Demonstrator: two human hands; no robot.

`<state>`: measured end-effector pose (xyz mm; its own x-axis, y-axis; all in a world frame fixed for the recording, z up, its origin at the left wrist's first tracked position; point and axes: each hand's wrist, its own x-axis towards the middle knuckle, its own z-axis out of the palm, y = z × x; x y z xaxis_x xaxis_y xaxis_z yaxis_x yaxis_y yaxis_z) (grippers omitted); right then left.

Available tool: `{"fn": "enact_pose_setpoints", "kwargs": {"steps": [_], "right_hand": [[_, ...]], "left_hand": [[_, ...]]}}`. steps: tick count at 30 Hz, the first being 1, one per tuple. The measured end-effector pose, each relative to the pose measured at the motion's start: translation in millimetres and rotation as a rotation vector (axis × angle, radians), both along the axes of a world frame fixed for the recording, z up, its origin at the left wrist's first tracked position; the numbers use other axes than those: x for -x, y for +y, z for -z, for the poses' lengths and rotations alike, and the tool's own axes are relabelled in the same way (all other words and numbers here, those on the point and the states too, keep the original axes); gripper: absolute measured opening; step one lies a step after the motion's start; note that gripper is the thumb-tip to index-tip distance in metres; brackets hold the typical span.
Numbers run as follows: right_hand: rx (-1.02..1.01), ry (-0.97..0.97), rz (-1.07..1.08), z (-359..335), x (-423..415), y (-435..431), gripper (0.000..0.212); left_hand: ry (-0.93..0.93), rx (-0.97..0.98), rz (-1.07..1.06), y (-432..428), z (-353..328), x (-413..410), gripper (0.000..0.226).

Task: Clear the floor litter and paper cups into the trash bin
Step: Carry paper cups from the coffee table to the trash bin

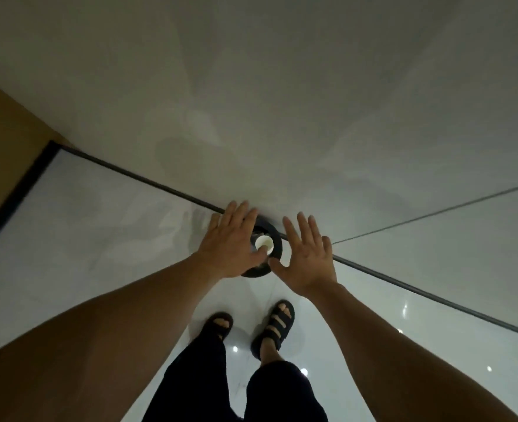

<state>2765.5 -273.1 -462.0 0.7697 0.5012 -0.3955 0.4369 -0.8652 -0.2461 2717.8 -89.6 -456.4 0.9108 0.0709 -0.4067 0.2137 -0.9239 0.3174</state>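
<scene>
one head-worn camera looks steeply down, close above the floor (99, 226).

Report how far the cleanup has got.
Looks done: a white paper cup is at the mouth of the black trash bin by the wall, in it or just dropping; I cannot tell which. In hand: nothing gripped; left hand and right hand spread open over the bin. Left: no other litter shows on the floor in view, though most of the room is out of frame.
</scene>
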Motion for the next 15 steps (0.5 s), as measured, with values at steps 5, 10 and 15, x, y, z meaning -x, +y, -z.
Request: {"fn": "enact_pose_setpoints", "kwargs": {"steps": [5, 10, 15], "right_hand": [[0.040, -0.040, 0.202, -66.0, 51.2, -40.3, 0.088], [0.026, -0.113, 0.518, -108.2, 115.2, -103.3, 0.088], [0.082, -0.150, 0.846, -137.1, 187.5, -191.8, 0.088]], "left_hand": [[-0.068, -0.032, 0.196, -26.0, -68.7, 4.9, 0.087], [-0.077, -0.042, 0.407, -82.4, -113.9, 14.2, 0.085], [-0.165, -0.050, 0.728, -192.0, -146.7, 23.2, 0.084]]}}
